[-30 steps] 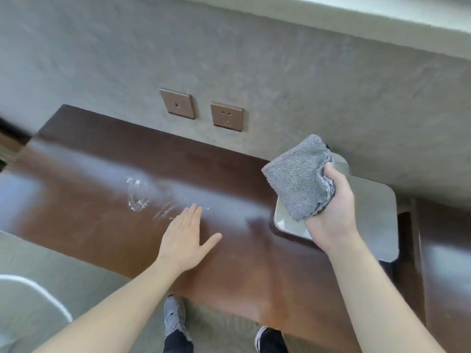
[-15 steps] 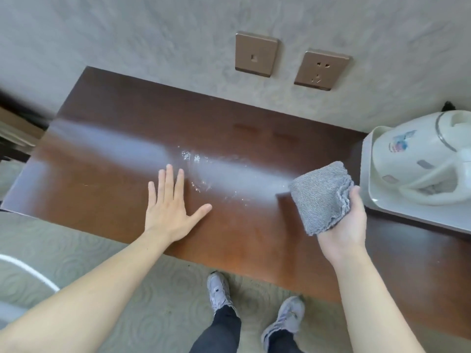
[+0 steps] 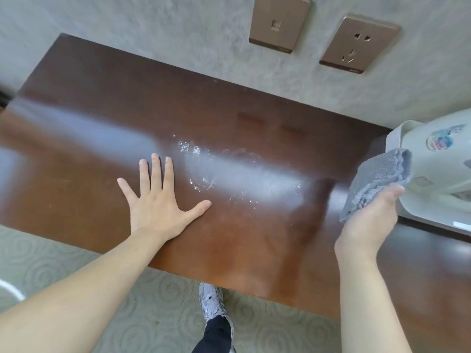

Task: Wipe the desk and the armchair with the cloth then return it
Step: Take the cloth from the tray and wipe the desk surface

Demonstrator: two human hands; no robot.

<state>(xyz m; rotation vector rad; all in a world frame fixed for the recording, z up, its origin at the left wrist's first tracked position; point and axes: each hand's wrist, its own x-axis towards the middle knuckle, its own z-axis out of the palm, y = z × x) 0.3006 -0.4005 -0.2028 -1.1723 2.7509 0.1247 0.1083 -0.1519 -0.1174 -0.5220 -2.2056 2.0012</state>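
The dark brown wooden desk (image 3: 89,118) runs along the grey wall, with a patch of white smears and droplets (image 3: 216,171) near its middle. My left hand (image 3: 158,202) lies flat on the desk with fingers spread, just left of the smears. My right hand (image 3: 369,222) grips a folded grey cloth (image 3: 377,179), held above the desk's right part, close to the kettle. The armchair is out of view.
A white electric kettle (image 3: 438,159) stands on a pale tray (image 3: 433,222) at the desk's right end. Two bronze wall plates, a switch (image 3: 279,21) and a socket (image 3: 358,44), sit above the desk. Patterned carpet (image 3: 51,261) and my shoe (image 3: 211,301) lie below the front edge.
The view has closed in on the desk. My right hand has lowered the cloth from above the kettle tray toward the desk. My left hand stays flat on the desk.
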